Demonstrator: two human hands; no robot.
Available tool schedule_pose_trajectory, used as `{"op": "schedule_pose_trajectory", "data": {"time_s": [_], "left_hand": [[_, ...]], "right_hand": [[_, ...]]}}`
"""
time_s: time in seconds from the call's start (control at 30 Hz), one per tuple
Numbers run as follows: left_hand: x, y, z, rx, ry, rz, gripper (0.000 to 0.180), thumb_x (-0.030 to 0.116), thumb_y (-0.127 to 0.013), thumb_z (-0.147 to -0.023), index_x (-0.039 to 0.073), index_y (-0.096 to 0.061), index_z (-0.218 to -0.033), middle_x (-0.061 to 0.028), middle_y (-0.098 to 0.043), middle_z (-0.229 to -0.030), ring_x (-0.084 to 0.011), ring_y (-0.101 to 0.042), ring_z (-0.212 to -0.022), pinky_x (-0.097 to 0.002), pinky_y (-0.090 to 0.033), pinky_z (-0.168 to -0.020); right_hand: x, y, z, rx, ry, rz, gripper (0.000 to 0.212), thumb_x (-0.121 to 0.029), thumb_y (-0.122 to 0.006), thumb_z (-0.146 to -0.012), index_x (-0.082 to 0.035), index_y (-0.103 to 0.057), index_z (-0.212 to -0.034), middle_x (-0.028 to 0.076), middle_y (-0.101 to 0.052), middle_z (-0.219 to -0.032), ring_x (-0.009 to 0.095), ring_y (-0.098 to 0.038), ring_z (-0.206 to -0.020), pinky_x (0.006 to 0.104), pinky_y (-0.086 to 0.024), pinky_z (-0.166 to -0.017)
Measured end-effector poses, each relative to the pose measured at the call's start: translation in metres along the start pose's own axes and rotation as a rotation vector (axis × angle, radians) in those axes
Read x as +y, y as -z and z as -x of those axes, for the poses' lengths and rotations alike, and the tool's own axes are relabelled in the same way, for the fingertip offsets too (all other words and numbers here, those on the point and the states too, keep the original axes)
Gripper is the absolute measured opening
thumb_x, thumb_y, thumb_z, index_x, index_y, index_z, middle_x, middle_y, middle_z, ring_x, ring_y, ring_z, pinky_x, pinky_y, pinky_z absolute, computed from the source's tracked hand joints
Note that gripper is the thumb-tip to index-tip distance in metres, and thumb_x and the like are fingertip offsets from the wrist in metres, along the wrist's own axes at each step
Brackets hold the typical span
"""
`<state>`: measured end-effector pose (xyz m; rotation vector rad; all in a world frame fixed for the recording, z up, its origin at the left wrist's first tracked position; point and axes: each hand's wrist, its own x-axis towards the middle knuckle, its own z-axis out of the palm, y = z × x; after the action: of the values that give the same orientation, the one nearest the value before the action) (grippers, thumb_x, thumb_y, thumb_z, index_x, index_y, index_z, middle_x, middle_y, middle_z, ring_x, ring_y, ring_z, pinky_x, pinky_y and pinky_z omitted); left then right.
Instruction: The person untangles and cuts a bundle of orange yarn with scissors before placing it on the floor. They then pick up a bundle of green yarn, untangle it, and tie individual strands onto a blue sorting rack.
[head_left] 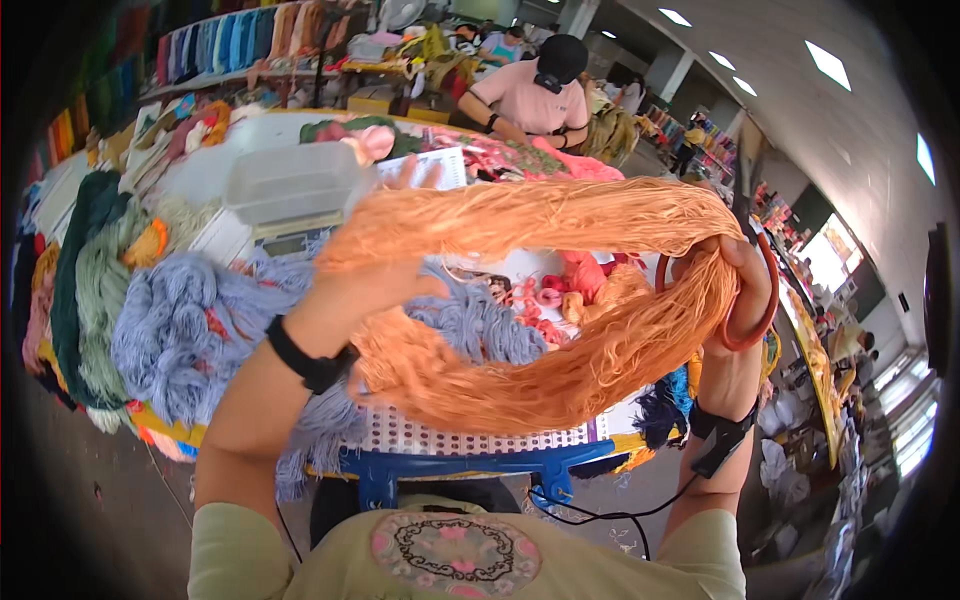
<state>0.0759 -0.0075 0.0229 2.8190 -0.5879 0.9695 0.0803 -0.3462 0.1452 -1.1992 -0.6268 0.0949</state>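
Observation:
A big loop of orange yarn is stretched between my two raised hands above the table. My left hand is thrust through the loop's left end, fingers spread inside it, a black band on the wrist. At the loop's right end my right hand grips the strands; an orange-red bangle hangs on that wrist, with a black strap and cable lower down the forearm.
Under the loop lie lavender-blue yarn, green skeins and pink yarn on a table with a blue frame. A clear plastic box on a scale stands behind. Another person sits across the table.

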Motion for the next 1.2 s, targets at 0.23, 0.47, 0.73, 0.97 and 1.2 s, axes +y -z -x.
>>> {"op": "schedule_pose_trajectory", "data": {"time_s": [0.23, 0.47, 0.73, 0.97, 1.2], "left_hand": [[0.012, 0.018, -0.031, 0.657, 0.158, 2.073, 0.11, 0.066, -0.062, -0.078, 0.006, -0.007, -0.152, -0.0188, -0.031, -0.15, -0.0356, -0.03, -0.139, -0.0494, -0.029, -0.112], [0.031, 0.012, -0.046, 0.606, 0.57, 2.41, 0.074, 0.06, -0.032, -0.097, 0.002, -0.029, -0.143, -0.0154, -0.039, -0.147, -0.0302, -0.037, -0.137, -0.0548, -0.029, -0.11], [-0.001, -0.034, -0.055, 0.651, 0.854, 2.176, 0.059, 0.049, -0.032, -0.101, 0.004, -0.036, -0.139, -0.0109, -0.051, -0.136, -0.0225, -0.052, -0.121, -0.0527, -0.036, -0.104], [-0.014, -0.058, -0.066, 0.737, 0.957, 2.138, 0.035, 0.033, -0.051, -0.098, 0.009, -0.053, -0.124, -0.004, -0.055, -0.116, -0.0206, -0.053, -0.114, -0.0463, -0.043, -0.098], [0.062, -0.014, -0.053, 0.665, 0.775, 2.093, 0.031, 0.022, -0.058, -0.096, 0.005, -0.052, -0.121, -0.0059, -0.055, -0.112, -0.0195, -0.056, -0.107, -0.0408, -0.046, -0.099]], "right_hand": [[0.055, 0.033, -0.001, 0.073, -0.372, -0.193, 0.029, -0.019, -0.063, -0.085, -0.003, -0.058, -0.108, 0.007, -0.065, -0.082, 0.02, -0.065, -0.069, 0.0329, -0.056, -0.065], [0.143, 0.052, -0.005, 0.198, -0.068, 0.168, 0.037, -0.006, -0.063, -0.088, -0.005, -0.048, -0.121, 0.002, -0.054, -0.091, 0.012, -0.054, -0.081, 0.0261, -0.044, -0.072], [0.137, -0.003, 0.047, 0.08, 0.054, 0.771, 0.04, -0.029, -0.061, -0.095, -0.004, -0.05, -0.123, 0.007, -0.061, -0.087, 0.017, -0.062, -0.073, 0.0274, -0.05, -0.067], [0.156, -0.035, 0.081, -0.263, -0.861, -0.452, 0.097, -0.086, -0.036, -0.074, -0.007, -0.044, -0.131, 0.02, -0.06, -0.114, 0.031, -0.064, -0.1, 0.0428, -0.055, -0.082], [0.188, -0.073, 0.068, -0.222, -0.764, -0.414, 0.088, -0.079, -0.034, -0.084, -0.006, -0.044, -0.132, 0.013, -0.06, -0.108, 0.022, -0.06, -0.1, 0.036, -0.048, -0.09]]}}
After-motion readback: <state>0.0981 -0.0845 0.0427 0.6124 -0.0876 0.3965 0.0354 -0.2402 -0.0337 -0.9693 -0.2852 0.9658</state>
